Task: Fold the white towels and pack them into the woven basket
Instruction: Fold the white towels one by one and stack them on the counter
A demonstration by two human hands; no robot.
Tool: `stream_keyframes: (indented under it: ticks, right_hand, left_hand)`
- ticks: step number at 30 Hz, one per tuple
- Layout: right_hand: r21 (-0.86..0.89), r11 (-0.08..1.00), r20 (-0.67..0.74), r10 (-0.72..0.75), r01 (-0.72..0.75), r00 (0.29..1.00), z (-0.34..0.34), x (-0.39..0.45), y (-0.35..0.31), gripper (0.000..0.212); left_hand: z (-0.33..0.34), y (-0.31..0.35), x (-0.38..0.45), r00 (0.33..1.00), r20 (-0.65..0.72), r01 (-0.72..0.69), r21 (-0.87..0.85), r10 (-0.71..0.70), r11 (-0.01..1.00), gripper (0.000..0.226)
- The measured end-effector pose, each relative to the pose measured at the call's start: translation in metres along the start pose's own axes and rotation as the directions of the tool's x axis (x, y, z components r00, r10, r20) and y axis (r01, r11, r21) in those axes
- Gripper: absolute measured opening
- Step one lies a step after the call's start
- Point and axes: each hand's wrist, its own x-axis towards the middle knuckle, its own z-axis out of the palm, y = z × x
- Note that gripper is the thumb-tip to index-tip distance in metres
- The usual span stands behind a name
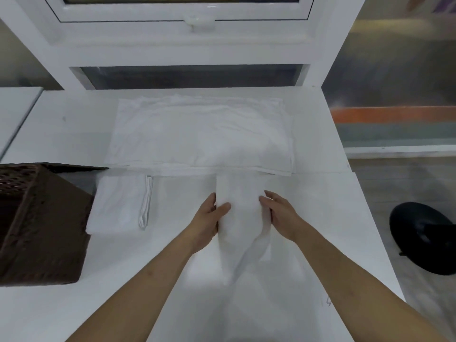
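Standing here watching, biggest thing is the white table (320, 206) under the window, basically the whole workspace. Spread flat at the back is a stack of unfolded towels (202, 134), probably parked there so the next one slides off easily. Off the left edge sits the dark woven basket (42, 225), and I can't see into it from here, so no idea what's packed. Right beside it lies a folded towel (118, 203), likely staged close for a quick drop in. Then the one being worked: a narrow towel (240, 218) in the middle, near end drooping off the table toward the person. The left hand (209, 213) grips its left edge, thumb on top and fingers tucked behind. The right hand (278, 213) pinches the right edge the same way. My guess is holding both sides keeps the layers lined up for the next fold. Looks like early-to-middle going, plenty still stacked.
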Motion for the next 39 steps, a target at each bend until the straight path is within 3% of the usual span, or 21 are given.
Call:
stream_keyframes:
  ticks: [4, 7, 10, 12, 14, 16, 18, 20, 22, 23, 26, 29, 31, 32, 35, 39]
  right_hand:
    - [-0.04, 0.99, 0.01, -0.135, 0.135, 0.991, 0.003, -0.011, -0.032, 0.049]
    - [-0.154, 0.955, 0.046, -0.248, 0.252, 0.968, 0.009, -0.023, -0.055, 0.049]
    - [-0.287, 0.899, 0.032, -0.338, 0.332, 0.941, 0.011, -0.037, -0.06, 0.039]
    - [-0.483, 0.793, 0.028, -0.41, 0.372, 0.911, 0.003, -0.044, -0.046, 0.023]
    - [-0.644, 0.662, 0.042, -0.469, 0.383, 0.882, -0.01, -0.049, -0.017, 0.022]
    - [-0.776, 0.519, 0.085, -0.478, 0.359, 0.874, -0.023, -0.053, 0.022, 0.037]
    - [-0.852, 0.398, 0.159, -0.42, 0.339, 0.894, -0.038, -0.053, 0.06, 0.036]
    - [-0.887, 0.353, 0.199, -0.29, 0.297, 0.936, -0.049, -0.055, 0.09, 0.036]
    - [-0.926, 0.285, 0.205, -0.175, 0.249, 0.963, -0.057, -0.058, 0.106, 0.046]
    - [-0.938, 0.264, 0.195, -0.135, 0.225, 0.972, -0.058, -0.06, 0.109, 0.046]
    - [-0.923, 0.324, 0.189, -0.087, 0.207, 0.978, -0.053, -0.067, 0.104, 0.026]
    - [-0.874, 0.45, 0.138, -0.132, 0.184, 0.982, -0.042, -0.066, 0.093, 0.022]
    - [-0.836, 0.522, 0.085, -0.186, 0.172, 0.979, -0.033, -0.061, 0.086, 0.013]
    - [-0.823, 0.546, 0.051, -0.206, 0.158, 0.977, -0.028, -0.057, 0.083, 0.007]
    - [-0.824, 0.56, -0.061, -0.25, 0.092, 0.966, -0.015, -0.041, 0.078, 0.029]
    - [-0.822, 0.569, -0.2, -0.267, -0.013, 0.943, -0.005, -0.019, 0.077, 0.027]
  left_hand:
    - [0.002, 0.028, 0.001, 0.979, -0.126, -0.135, 0.19, 0.16, 0.973, 0.025]
    - [-0.002, 0.039, 0.004, 0.915, -0.202, -0.242, 0.413, 0.348, 0.878, 0.012]
    - [-0.015, 0.033, 0.001, 0.876, -0.136, -0.299, 0.597, 0.462, 0.744, 0.01]
    - [-0.027, 0.014, -0.006, 0.866, -0.052, -0.295, 0.751, 0.498, 0.591, 0.02]
    - [-0.046, -0.017, -0.011, 0.878, 0.057, -0.3, 0.84, 0.475, 0.453, 0.038]
    - [-0.057, -0.052, -0.016, 0.926, 0.085, -0.257, 0.857, 0.368, 0.447, 0.038]
    - [-0.059, -0.076, -0.027, 0.966, 0.065, -0.181, 0.863, 0.252, 0.471, 0.035]
    - [-0.057, -0.1, -0.034, 0.972, 0.127, -0.207, 0.866, 0.199, 0.456, 0.064]
    - [-0.05, -0.111, -0.039, 0.954, 0.222, -0.284, 0.885, 0.2, 0.369, 0.048]
    - [-0.05, -0.117, -0.04, 0.961, 0.224, -0.271, 0.885, 0.163, 0.38, 0.037]
    - [-0.056, -0.122, -0.042, 0.989, 0.118, -0.146, 0.883, 0.091, 0.446, 0.033]
    - [-0.064, -0.125, -0.037, 0.974, 0.073, -0.163, 0.882, 0.214, 0.442, 0.026]
    - [-0.061, -0.122, -0.028, 0.971, -0.04, -0.086, 0.862, 0.235, 0.5, 0.012]
    - [-0.056, -0.118, -0.023, 0.962, -0.108, -0.039, 0.856, 0.252, 0.516, 0.017]
    - [-0.042, -0.109, -0.005, 0.921, -0.285, 0.103, 0.836, 0.266, 0.539, 0.03]
    - [-0.029, -0.098, 0.023, 0.87, -0.444, 0.278, 0.8, 0.214, 0.532, 0.033]
